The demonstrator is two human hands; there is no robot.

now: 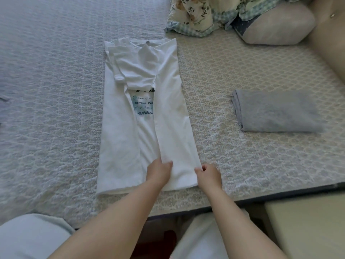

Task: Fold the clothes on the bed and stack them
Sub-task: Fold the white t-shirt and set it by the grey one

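Matt white cloth shirt (130, 143) on rough, textured bedspread (56, 90).

You see soft, even daylight all over the bed (56, 90), brighter on its right side and a bit blue and gray on the left. The shadows are faint, with just a thin dark line under the white shirt (128, 139) and a deep dark gap below the bed's near edge. The picture bends at its sides, the whole view looks a little fuzzy, and the pillow (276, 25) in the far corner is the blurriest.
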